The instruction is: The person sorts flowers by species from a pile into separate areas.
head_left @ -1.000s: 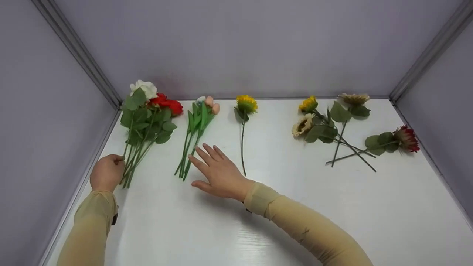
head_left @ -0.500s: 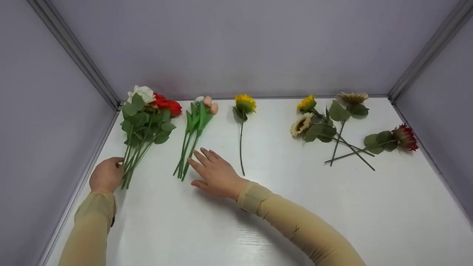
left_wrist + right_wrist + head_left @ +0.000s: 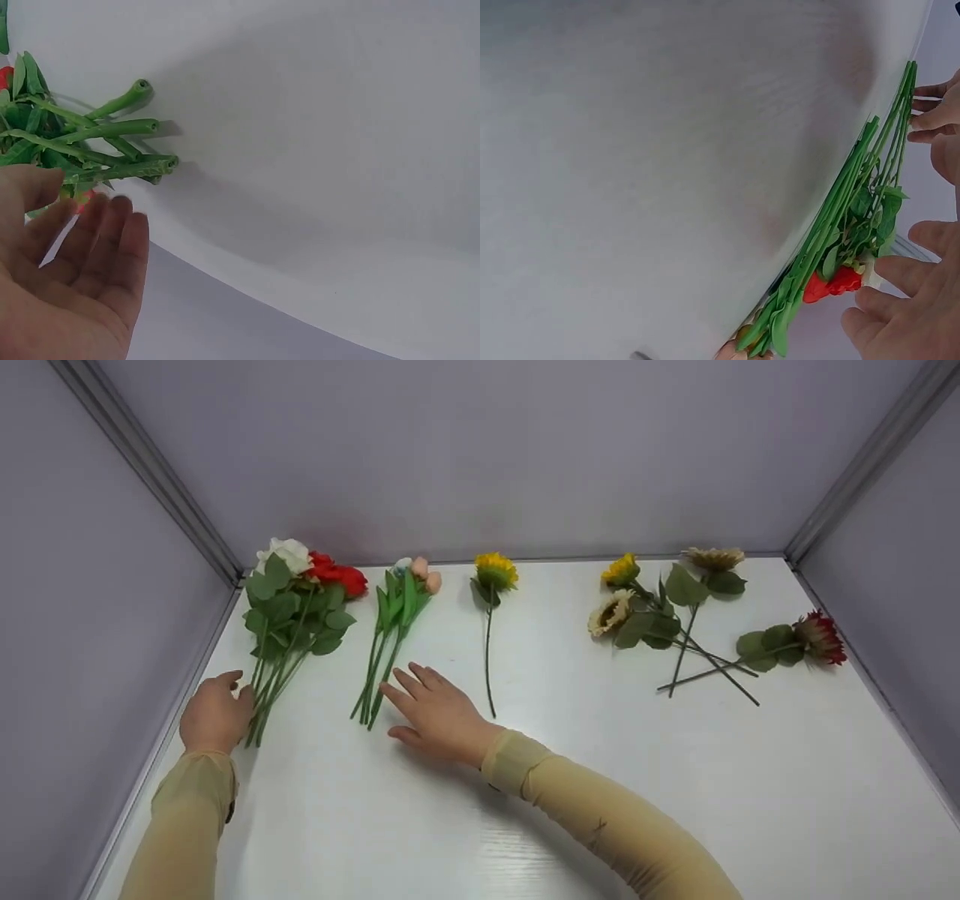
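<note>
My left hand (image 3: pixel 216 712) is beside the stem ends of a rose bunch (image 3: pixel 281 611) at the table's left. A white rose (image 3: pixel 286 556) and red roses (image 3: pixel 341 579) top the leafy stems. In the left wrist view the fingers curve loosely, the palm is bare, and cut stem ends (image 3: pixel 139 129) lie just past the fingertips. My right hand (image 3: pixel 442 716) is spread palm down near the lower stems of a tulip bunch (image 3: pixel 397 607) with pink and pale heads, holding nothing. A single yellow sunflower (image 3: pixel 493 574) lies right of the tulips, its stem running towards that hand.
On the right lie a yellow sunflower (image 3: pixel 621 571), a cream sunflower (image 3: pixel 611 613), a beige flower (image 3: pixel 714 559) and a dark red flower (image 3: pixel 823 637), stems crossed. Grey panels (image 3: pixel 480 457) wall the white table (image 3: pixel 637 795) at the back and both sides.
The left thumb and fingers have come apart at the rose stems, and the white rose sits slightly lower. My right hand has shifted slightly nearer to me and stays spread.
</note>
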### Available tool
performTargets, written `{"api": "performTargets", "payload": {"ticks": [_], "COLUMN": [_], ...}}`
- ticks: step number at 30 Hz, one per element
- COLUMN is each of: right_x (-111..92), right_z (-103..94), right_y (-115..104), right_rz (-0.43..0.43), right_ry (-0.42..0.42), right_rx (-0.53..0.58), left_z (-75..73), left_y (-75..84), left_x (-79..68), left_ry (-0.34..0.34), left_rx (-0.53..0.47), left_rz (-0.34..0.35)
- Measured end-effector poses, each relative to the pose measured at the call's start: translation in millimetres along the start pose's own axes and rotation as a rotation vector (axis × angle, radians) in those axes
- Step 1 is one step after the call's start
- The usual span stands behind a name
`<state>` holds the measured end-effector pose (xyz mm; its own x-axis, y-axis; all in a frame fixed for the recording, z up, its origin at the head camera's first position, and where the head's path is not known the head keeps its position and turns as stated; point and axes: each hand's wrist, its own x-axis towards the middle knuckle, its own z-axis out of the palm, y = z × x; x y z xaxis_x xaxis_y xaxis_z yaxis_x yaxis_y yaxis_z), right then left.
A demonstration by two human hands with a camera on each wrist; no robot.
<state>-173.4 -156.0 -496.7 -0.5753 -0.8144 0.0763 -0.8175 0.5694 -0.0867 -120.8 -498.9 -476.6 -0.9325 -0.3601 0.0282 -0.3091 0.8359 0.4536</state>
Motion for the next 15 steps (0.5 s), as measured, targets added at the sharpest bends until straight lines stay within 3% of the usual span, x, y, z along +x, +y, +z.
{"api": "performTargets", "payload": {"ticks": [3,7,11,15], "right_x": [-2.3,-10.9,-28.2,-56.1], "right_z": [-3.1,-11.2,-23.3,-37.4], "right_y": [8.2,32.2,71.4,120.8], "right_rz": [0.016,0.054,0.125,0.256], "right_ry": [0.023,0.147,0.328,0.441], "right_rx": [0.019,0.082,0.172,0.252], "left_z": [3.3,14.5,32.7,51.4], "left_y": [8.9,33.1,69.9,113.6], "left_x": [1.1,2.7,0.8,-6.3], "left_ry": [0.119,0.202,0.177,0.107], "left_rx": [-0.019,-0.035,-0.024,0.049], "left_rz": [0.036,0.185,0.360,0.515]}}
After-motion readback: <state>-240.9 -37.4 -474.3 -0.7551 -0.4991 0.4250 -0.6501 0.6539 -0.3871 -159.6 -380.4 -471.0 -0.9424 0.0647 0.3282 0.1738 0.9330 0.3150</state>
